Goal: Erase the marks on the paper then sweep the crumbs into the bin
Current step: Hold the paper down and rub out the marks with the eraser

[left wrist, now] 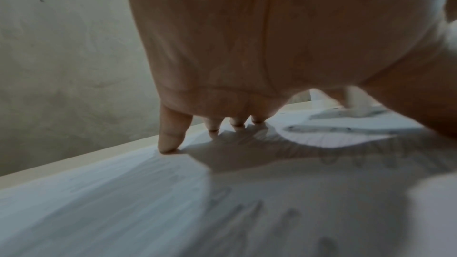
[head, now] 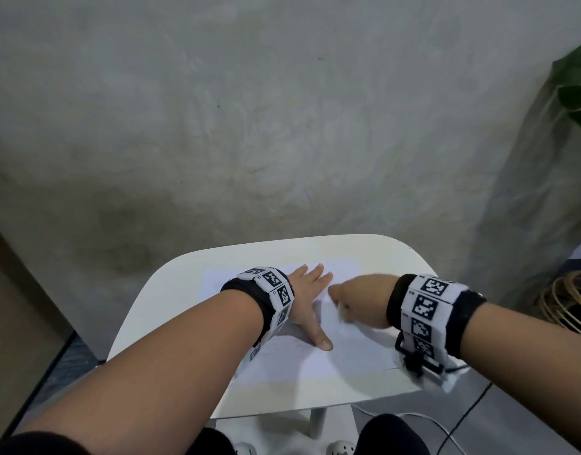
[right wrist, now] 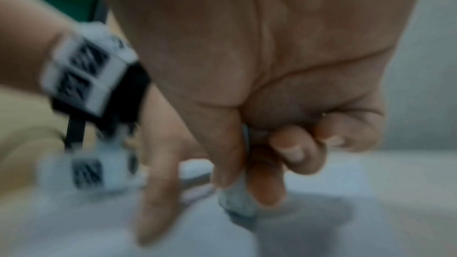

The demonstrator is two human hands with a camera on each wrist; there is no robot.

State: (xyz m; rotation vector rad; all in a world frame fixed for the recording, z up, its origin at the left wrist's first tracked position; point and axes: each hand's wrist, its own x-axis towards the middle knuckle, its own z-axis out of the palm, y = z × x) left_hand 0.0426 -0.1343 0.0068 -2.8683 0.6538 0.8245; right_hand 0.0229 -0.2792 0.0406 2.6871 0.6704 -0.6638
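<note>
A white sheet of paper (head: 348,353) lies on a small white table (head: 171,290). My left hand (head: 310,300) lies flat on the sheet with straight, spread fingers (left wrist: 170,134), pressing it down. Faint pencil marks (left wrist: 346,130) show on the paper beyond that palm. My right hand (head: 354,303) sits just right of the left one, its fingers curled round a small grey-white eraser (right wrist: 237,200) whose tip touches the paper. The right wrist view is blurred. No crumbs can be made out, and no bin is in view.
A grey wall (head: 249,126) stands right behind the table. Green plant leaves (head: 578,87) and a wicker basket (head: 568,303) are at the right. A cable (head: 463,418) runs over the floor below the table's right side. My knees (head: 394,435) are under the near edge.
</note>
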